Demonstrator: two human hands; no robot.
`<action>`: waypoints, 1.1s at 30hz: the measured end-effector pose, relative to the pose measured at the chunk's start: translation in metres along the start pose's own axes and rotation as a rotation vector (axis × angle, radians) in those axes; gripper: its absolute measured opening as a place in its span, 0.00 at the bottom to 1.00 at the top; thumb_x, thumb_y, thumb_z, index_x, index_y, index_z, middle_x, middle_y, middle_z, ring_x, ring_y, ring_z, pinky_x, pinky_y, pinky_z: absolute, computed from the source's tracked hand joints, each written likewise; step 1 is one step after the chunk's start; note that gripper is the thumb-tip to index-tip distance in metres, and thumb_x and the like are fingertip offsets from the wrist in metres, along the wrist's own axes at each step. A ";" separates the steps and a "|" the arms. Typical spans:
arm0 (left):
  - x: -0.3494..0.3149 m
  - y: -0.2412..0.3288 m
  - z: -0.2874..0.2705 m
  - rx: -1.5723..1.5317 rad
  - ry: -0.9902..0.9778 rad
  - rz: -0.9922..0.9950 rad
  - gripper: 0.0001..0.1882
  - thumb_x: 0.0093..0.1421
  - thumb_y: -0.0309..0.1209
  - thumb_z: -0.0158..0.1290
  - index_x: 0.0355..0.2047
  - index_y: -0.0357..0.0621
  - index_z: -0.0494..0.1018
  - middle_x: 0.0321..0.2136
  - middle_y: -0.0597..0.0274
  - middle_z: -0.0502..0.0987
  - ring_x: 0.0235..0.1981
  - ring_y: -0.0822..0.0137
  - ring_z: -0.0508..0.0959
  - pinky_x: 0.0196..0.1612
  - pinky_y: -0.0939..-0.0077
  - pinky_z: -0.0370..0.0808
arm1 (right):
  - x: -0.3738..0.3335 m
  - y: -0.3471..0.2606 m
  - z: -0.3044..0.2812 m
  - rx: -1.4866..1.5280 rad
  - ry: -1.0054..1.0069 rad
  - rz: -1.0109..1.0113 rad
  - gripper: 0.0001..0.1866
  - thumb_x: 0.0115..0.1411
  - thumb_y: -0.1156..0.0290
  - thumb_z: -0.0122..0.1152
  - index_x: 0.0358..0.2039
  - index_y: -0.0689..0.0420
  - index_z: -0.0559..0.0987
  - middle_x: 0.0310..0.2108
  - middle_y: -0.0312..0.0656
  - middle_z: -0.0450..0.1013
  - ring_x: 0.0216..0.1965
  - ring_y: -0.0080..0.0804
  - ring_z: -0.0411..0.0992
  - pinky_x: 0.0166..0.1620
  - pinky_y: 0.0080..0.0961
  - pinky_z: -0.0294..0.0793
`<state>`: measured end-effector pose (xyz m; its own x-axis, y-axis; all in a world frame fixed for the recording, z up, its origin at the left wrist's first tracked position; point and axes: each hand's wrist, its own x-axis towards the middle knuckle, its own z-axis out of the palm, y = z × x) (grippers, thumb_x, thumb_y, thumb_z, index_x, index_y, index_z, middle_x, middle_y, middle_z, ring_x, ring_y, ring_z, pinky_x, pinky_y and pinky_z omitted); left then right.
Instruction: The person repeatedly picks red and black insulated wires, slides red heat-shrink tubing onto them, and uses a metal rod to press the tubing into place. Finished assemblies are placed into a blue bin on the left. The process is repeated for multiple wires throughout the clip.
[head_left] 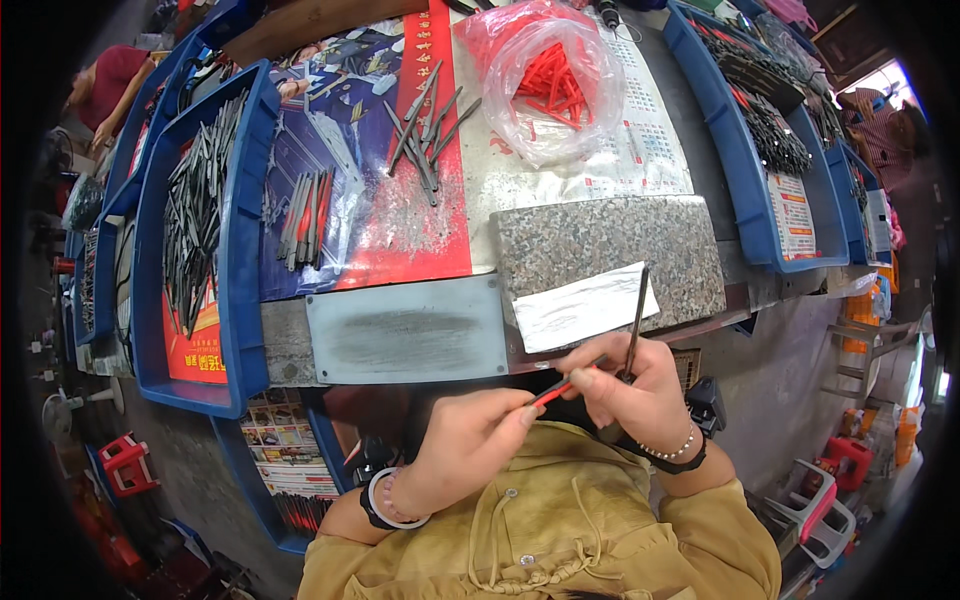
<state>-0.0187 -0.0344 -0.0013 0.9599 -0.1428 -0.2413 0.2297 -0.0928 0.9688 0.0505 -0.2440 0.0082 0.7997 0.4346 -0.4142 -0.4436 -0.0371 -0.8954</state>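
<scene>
Mustard-yellow clothing [560,480] with lacing down its front fills the lower edge. Just beyond it, the left hand [465,440] pinches one end of a slim red-and-black rod [551,392] between thumb and fingers. At the rod's other end, the right hand [637,393] grips with thumb and fingertips, also clasping a dark slender tool [637,315] that points away over white paper [560,312]. The rod is between the two hands, in front of the bench's near edge.

That paper lies on a speckled stone slab [610,235]; left of the slab is a pale plate [480,310] with a dark smudge. Farther left, a blue tray [250,220] holds many dark rods [205,190]. Beyond the plate lie a small bundle of dark and red rods [309,220] and a loose heap of grey rods [425,140]; past the slab, a clear plastic bag [510,145] contains red pieces [553,80].
</scene>
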 end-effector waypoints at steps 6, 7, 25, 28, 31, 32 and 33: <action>0.015 -0.007 -0.011 -0.059 0.038 -0.133 0.12 0.69 0.29 0.50 0.38 0.32 0.79 0.16 0.78 0.68 0.18 0.86 0.61 0.20 0.86 0.55 | 0.006 -0.011 -0.023 -0.120 0.224 -0.723 0.24 0.75 0.59 0.39 0.34 0.64 0.78 0.37 0.50 0.79 0.24 0.22 0.70 0.30 0.20 0.70; 0.017 -0.008 -0.013 -0.090 0.029 -0.198 0.12 0.69 0.29 0.50 0.37 0.32 0.79 0.15 0.78 0.68 0.17 0.86 0.61 0.19 0.86 0.55 | 0.007 -0.013 -0.027 -0.181 0.218 -0.802 0.28 0.75 0.56 0.37 0.34 0.66 0.78 0.41 0.54 0.78 0.30 0.32 0.73 0.36 0.27 0.73; 0.029 -0.008 -0.023 0.046 -0.015 -0.230 0.13 0.68 0.31 0.51 0.35 0.34 0.80 0.14 0.79 0.66 0.15 0.85 0.62 0.18 0.84 0.57 | 0.032 -0.041 0.001 -0.356 -0.035 -0.900 0.20 0.69 0.56 0.54 0.41 0.64 0.79 0.33 0.51 0.78 0.29 0.41 0.79 0.31 0.29 0.76; 0.029 -0.007 -0.023 0.069 -0.020 -0.194 0.13 0.69 0.32 0.50 0.35 0.35 0.81 0.14 0.79 0.66 0.15 0.86 0.61 0.18 0.85 0.56 | 0.038 -0.029 0.000 -0.861 -0.137 -0.655 0.12 0.66 0.66 0.60 0.43 0.62 0.78 0.33 0.46 0.77 0.23 0.35 0.76 0.26 0.31 0.73; 0.026 -0.005 -0.024 0.078 -0.041 -0.243 0.13 0.69 0.31 0.50 0.35 0.35 0.80 0.14 0.77 0.67 0.16 0.86 0.62 0.18 0.85 0.57 | 0.033 -0.022 -0.011 -0.625 -0.045 -0.521 0.11 0.69 0.68 0.55 0.41 0.63 0.79 0.30 0.43 0.78 0.23 0.27 0.75 0.26 0.26 0.74; 0.022 -0.002 -0.024 0.075 -0.043 -0.255 0.13 0.69 0.31 0.49 0.36 0.34 0.80 0.15 0.76 0.67 0.15 0.85 0.63 0.18 0.85 0.57 | 0.026 -0.019 -0.014 -0.507 -0.010 -0.411 0.11 0.69 0.68 0.53 0.40 0.63 0.79 0.30 0.43 0.78 0.22 0.26 0.75 0.26 0.24 0.74; 0.021 0.000 -0.025 0.073 -0.034 -0.248 0.13 0.69 0.31 0.49 0.37 0.34 0.80 0.15 0.75 0.68 0.15 0.85 0.63 0.18 0.85 0.58 | 0.019 -0.016 -0.016 -0.437 0.113 -0.439 0.12 0.70 0.70 0.50 0.39 0.64 0.80 0.31 0.43 0.79 0.21 0.24 0.73 0.27 0.22 0.74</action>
<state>0.0055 -0.0133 -0.0050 0.8696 -0.1394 -0.4736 0.4437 -0.2001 0.8735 0.0789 -0.2498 0.0117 0.9182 0.3960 0.0135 0.1228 -0.2521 -0.9599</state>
